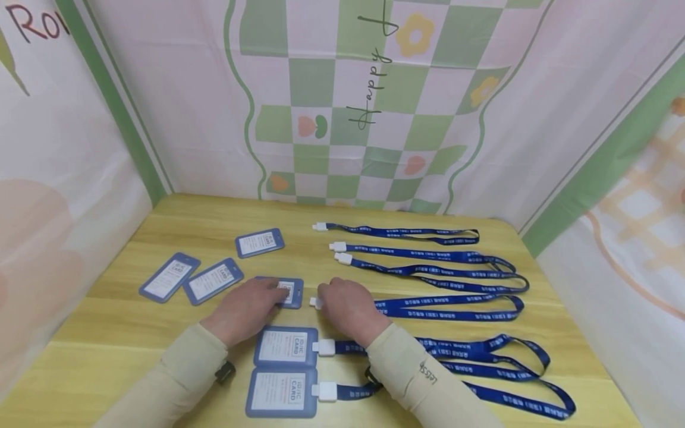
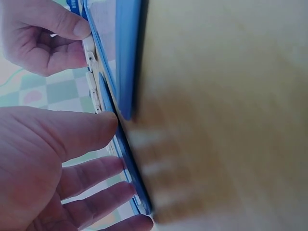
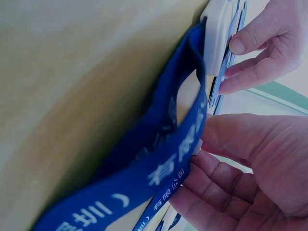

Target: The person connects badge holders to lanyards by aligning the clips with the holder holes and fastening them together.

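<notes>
In the head view, my left hand (image 1: 246, 309) holds a blue card holder (image 1: 291, 300) flat on the table, thumb across its face. The left wrist view shows that thumb (image 2: 103, 130) at one edge and the fingers along the other. Just right of it, my right hand (image 1: 350, 309) pinches a blue lanyard (image 1: 449, 306) near its white clip (image 1: 314, 302). The clip's tip points at the holder's slotted end, with a small gap between them. The right fingertips partly hide the clip.
Nearer me lie two card holders (image 1: 258, 348) joined to lanyards by white clips (image 1: 327, 392). Three loose card holders (image 1: 214, 280) lie at the left. Three more lanyards (image 1: 401, 232) stretch across the back right. A printed cloth wall (image 1: 369, 166) stands behind the wooden table (image 1: 134, 362).
</notes>
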Available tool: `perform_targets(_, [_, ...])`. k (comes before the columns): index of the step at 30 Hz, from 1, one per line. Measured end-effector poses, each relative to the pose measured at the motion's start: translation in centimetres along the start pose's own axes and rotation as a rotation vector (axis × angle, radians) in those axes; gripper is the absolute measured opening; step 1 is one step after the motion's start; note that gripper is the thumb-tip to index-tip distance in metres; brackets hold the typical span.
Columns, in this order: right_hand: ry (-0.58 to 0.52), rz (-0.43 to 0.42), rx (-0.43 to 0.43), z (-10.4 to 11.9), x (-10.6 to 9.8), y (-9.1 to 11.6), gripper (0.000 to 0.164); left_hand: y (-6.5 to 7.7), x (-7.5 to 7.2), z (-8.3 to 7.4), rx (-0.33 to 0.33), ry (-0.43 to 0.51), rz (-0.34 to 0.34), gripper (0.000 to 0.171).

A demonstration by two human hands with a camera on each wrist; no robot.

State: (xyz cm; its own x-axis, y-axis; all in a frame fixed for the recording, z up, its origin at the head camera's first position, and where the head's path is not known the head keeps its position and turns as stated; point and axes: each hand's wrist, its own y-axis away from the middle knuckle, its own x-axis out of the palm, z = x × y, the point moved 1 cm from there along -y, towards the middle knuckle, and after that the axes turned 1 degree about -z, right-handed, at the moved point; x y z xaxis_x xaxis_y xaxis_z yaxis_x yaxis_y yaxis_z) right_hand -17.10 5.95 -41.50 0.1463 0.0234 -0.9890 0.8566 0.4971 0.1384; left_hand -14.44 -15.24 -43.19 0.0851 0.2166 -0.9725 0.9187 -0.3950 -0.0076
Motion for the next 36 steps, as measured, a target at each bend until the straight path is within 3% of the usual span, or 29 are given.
perform_targets(12, [0.013, 0.001, -0.004, 0.05, 0.13, -0.02, 0.018, 0.2, 0.2, 0.14, 0.023, -0.002, -0.005, 0.036])
perform_targets(28, [0.015, 0.013, 0.001, 0.23, 0.22, 0.12, 0.017, 0.5, -0.08, 0.01, -0.014, 0.019, 0.015, 0.039])
perform_targets(36, [0.007, 0.014, 0.003, 0.28, 0.14, 0.19, 0.017, 0.72, -0.11, -0.03, 0.007, -0.006, 0.0, 0.036])
